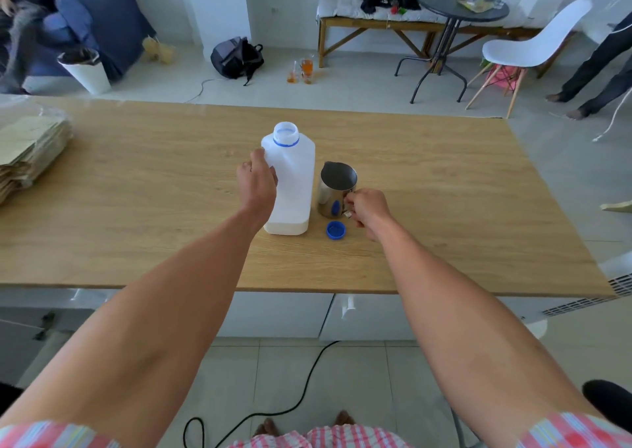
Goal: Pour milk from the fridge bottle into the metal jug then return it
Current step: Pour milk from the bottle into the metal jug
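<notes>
The left hand [257,180] has its grip wrapped round the upper left side of the milk bottle [292,180], which stands upright and uncapped near the middle of the tabletop [136,191]. It is white and translucent with a blue neck ring, and milk shows only near its base. A hasty tilt could send milk past the narrow metal jug [337,189], just beside it at 3 o'clock. The right hand [367,210] pinches the jug's handle. The blue cap [336,230] at 5 o'clock could be knocked away.
</notes>
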